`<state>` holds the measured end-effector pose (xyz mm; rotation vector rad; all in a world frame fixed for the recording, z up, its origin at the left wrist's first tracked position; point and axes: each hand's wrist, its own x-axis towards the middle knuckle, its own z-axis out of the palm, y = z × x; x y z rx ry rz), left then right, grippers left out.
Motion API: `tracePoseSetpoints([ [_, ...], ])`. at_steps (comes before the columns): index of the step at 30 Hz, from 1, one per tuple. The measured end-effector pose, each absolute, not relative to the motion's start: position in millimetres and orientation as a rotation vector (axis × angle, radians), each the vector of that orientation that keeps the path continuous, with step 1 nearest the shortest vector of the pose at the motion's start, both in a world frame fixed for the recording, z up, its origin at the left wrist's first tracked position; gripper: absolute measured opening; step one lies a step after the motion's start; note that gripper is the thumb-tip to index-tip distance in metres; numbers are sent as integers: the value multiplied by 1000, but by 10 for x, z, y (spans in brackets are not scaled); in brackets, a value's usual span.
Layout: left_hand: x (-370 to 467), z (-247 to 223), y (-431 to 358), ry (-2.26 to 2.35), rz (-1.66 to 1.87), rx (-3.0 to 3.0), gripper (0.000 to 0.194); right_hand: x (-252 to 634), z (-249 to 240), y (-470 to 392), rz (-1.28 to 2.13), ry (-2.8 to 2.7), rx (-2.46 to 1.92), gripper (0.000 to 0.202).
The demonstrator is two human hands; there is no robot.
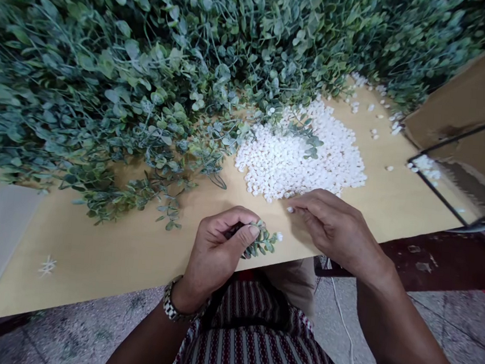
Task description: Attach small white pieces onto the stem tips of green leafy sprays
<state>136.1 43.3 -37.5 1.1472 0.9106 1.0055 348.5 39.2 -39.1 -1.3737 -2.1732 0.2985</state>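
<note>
Currently the small leafy sprig [266, 242] sits between the two hands, near the front edge of the surface [132, 263]; the left hand [224, 243] pinches it between thumb and bent fingers, so that its leaves poke out to the right, towards the other hand; a white tip [279, 236] shows at the sprig's outer end, while the part inside the grip is hidden.

The right hand [336, 228] has its thumb and fingertips pressed together on one small white bead [290, 209], held just beyond the sprig and a little to its right; the two hands are apart, with the white tip in the gap between them.

The left hand is turned with its thumb uppermost, the fingers curled under; its forearm slants up from the lower left, a metal-banded watch [175, 302] round the wrist; the right hand points leftward with its knuckles up, its forearm slanting in from the lower right.

Directly beyond the right hand spreads a pile of white beads [295, 167], a loose leafy piece [309, 137] lying on it; farther back, a thick mass of greenery [173, 55] runs across the surface; towards the right stand a piece of cardboard [474, 90] and a black wire frame [434, 196], some beads lying beside them.
</note>
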Motion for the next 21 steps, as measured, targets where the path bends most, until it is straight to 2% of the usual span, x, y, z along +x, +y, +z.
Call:
tracePoseSetpoints([
  [8, 1355, -393, 446, 949, 987, 1206, 7, 3457, -355, 433, 211, -2254, -1398, 15],
  [14, 1370, -399, 447, 956, 1005, 1223, 6, 3397, -412, 456, 82, -2299, -1391, 16],
  [16, 1382, -387, 445, 945, 1022, 1230, 6, 3376, -394, 426, 189, -2183, -1332, 14],
  [21, 1407, -320, 436, 925, 1053, 1309, 7, 3243, -274, 320, 773, -1761, -1064, 12],
])
